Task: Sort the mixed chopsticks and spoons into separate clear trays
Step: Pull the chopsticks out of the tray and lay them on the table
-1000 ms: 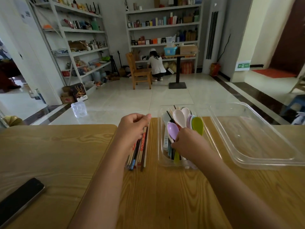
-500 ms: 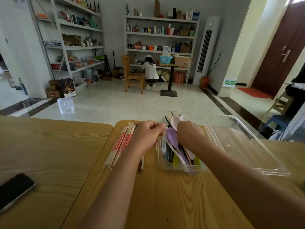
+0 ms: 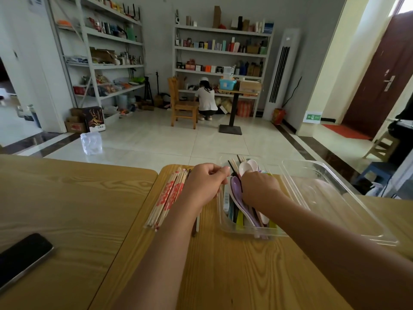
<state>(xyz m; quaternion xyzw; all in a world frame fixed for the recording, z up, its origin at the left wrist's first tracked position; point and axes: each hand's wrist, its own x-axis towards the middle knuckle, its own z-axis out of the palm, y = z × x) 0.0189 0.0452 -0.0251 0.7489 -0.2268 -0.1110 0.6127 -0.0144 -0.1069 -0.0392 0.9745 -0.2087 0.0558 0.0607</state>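
Note:
A small clear tray (image 3: 221, 220) on the wooden table holds mixed spoons and chopsticks, among them a purple spoon (image 3: 235, 185) and a white spoon (image 3: 245, 167). My right hand (image 3: 260, 190) reaches into it with fingers curled down, pinching a black chopstick (image 3: 233, 171) that slants up beside the thumb. My left hand (image 3: 205, 182) is just left of the tray wall and grips a few chopsticks (image 3: 195, 227), whose ends stick out under the wrist. Paper-wrapped chopsticks (image 3: 169, 193) lie in a row to its left.
A large clear tray (image 3: 330, 198) with nothing in it sits to the right of the small one. A black phone (image 3: 22, 258) lies near the left front table edge. Beyond the table are open floor, shelves, a chair and a crouching person.
My left hand has moved right, up to the small tray's wall. My right hand has slid farther into the tray. The view has tilted up, and the wrapped chopsticks have come into sight.

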